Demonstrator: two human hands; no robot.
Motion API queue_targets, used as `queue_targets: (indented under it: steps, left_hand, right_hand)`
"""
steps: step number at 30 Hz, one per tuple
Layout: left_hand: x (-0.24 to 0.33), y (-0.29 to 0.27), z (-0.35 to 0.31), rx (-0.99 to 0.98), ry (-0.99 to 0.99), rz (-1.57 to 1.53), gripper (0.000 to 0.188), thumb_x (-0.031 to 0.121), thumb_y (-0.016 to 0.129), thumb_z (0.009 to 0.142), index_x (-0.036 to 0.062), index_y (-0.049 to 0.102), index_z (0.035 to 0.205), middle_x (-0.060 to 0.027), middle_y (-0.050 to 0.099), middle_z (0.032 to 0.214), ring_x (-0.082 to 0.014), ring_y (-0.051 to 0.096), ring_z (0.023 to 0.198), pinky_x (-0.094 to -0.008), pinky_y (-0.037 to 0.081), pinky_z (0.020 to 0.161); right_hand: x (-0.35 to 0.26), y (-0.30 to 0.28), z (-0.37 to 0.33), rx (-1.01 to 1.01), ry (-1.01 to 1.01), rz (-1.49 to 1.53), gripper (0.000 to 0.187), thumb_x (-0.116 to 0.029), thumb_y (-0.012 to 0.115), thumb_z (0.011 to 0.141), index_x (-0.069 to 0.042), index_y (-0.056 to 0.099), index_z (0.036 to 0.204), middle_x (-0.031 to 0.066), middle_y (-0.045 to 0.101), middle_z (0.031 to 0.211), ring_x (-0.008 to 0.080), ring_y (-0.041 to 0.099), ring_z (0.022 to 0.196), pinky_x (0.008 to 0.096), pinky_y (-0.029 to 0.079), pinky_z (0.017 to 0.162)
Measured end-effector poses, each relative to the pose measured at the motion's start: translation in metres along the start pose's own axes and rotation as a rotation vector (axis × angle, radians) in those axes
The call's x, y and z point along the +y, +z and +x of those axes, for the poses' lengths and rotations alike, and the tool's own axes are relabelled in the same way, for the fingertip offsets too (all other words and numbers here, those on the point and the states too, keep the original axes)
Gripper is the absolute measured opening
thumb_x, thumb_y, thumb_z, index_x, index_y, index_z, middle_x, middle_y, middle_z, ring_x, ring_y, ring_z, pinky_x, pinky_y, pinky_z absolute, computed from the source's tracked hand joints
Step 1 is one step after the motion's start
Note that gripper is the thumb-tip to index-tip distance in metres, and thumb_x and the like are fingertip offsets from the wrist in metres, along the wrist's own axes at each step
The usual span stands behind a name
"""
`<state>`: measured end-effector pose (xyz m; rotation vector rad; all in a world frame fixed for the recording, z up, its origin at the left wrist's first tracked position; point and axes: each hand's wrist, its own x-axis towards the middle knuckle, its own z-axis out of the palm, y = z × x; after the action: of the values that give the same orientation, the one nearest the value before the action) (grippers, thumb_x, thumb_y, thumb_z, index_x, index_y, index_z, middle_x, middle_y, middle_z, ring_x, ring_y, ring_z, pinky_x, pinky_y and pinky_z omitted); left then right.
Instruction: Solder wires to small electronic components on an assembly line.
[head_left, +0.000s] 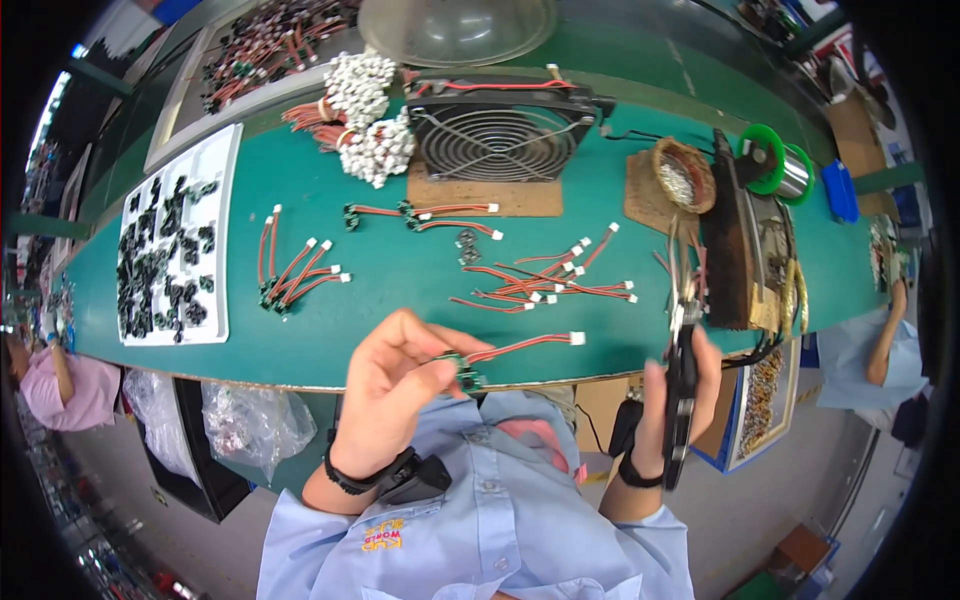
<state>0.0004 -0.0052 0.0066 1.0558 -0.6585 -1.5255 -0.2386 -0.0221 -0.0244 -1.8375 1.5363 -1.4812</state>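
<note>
Near the table's front edge, my left hand (400, 375) pinches a small green circuit board (466, 374) between thumb and fingers. Red and dark wires (520, 346) run rightward from it to a white connector. To the right, my right hand (680, 400) is closed round a long black-handled tool (681, 375), held upright. Its slender metal end points away from me; blur hides its exact kind. Beyond my hands lie loose two-wire leads (540, 285) with white connectors. A cluster of wired boards (285, 290) rests farther left.
A white tray (222, 300) of small dark parts sits at left. Behind are bundled white connectors (375, 150) and a black fan (500, 140). At right stand a round bowl (683, 175), a dark metal stand (732, 260) and a green solder spool (765, 160). People work at both sides.
</note>
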Motion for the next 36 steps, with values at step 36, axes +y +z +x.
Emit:
queue_targets:
  steps: [36]
  left_hand:
    - [0.007,0.016,-0.004,-0.173,0.844,1.288,0.02,-0.002,0.064,0.069,0.0031,0.061,0.088,-0.0078,0.055,0.076,-0.0208,0.053,0.06,-0.0283,0.043,0.053]
  right_hand:
    - [-0.054,0.019,0.007,-0.456,0.017,0.338,0.031,0.006,0.065,0.077,-0.006,0.048,0.1,0.0132,0.063,0.085,0.0179,0.063,0.071,0.0282,0.052,0.068]
